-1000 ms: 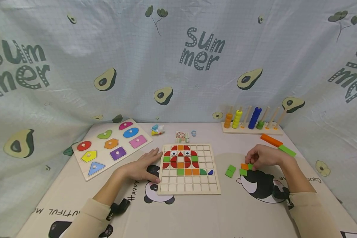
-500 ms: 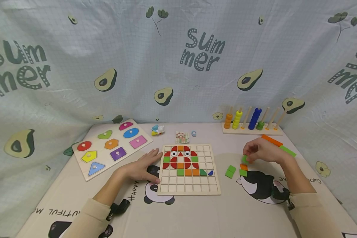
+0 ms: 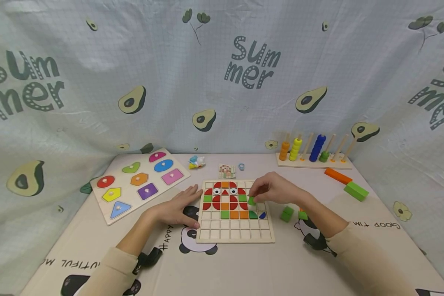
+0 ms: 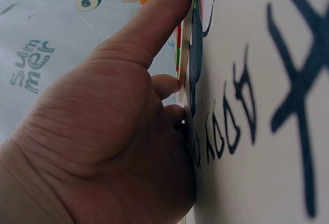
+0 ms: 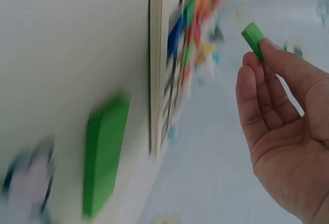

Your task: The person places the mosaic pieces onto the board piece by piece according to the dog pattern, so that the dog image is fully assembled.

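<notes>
My right hand point(image 3: 277, 189) pinches a small green square tile point(image 5: 253, 39) between thumb and fingertips. It holds the tile above the right side of the wooden grid board point(image 3: 234, 235). Red, orange and green pieces form an owl-like picture on the board, with a green quarter piece point(image 3: 253, 214) and a blue piece point(image 3: 262, 215) at its lower right. My left hand point(image 3: 174, 210) rests on the table, fingers extended, touching the board's left edge; in the left wrist view its thumb point(image 4: 149, 29) lies along that edge.
Green tiles point(image 3: 287, 213) lie right of the board, with another green tile point(image 3: 302, 215) by my right forearm. Green blocks point(image 3: 356, 191) and an orange stack point(image 3: 338, 176) lie farther right. Behind are a bead rack point(image 3: 314, 161), a picture card point(image 3: 227, 171) and a shape puzzle point(image 3: 140, 183).
My right hand picked up a green tile from the loose pieces at the right and carried it left over the board. The left hand stayed in place.
</notes>
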`<state>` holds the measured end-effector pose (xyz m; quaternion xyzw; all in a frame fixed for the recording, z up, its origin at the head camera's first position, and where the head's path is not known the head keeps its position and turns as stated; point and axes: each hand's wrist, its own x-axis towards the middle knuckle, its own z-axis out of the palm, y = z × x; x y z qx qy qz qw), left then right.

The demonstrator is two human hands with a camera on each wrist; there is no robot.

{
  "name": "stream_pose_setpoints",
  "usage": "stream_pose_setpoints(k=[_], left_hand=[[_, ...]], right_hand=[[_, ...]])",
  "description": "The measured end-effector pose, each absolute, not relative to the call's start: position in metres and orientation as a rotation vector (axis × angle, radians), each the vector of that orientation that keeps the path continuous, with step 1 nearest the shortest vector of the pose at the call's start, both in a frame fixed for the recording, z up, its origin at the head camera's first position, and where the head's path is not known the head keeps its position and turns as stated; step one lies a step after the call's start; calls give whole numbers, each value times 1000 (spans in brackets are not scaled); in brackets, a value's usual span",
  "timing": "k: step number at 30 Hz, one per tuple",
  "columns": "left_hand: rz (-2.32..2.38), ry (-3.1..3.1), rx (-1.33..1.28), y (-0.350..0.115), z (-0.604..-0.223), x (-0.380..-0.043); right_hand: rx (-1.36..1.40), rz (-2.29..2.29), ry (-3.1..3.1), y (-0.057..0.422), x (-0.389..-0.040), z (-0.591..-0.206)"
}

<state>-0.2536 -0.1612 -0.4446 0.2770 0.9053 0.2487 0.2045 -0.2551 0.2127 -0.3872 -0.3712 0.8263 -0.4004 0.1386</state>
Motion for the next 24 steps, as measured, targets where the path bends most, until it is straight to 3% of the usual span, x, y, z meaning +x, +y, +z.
stream_pose_setpoints(k=[12,24], left_hand=[[704,2521,789,-160,-443,-253],[706,2519,759,-159,-442,-252]], right_hand=[[-1225,-950,2313,133,-240,-403],[-1284,-754,2396,116,-236,-411]])
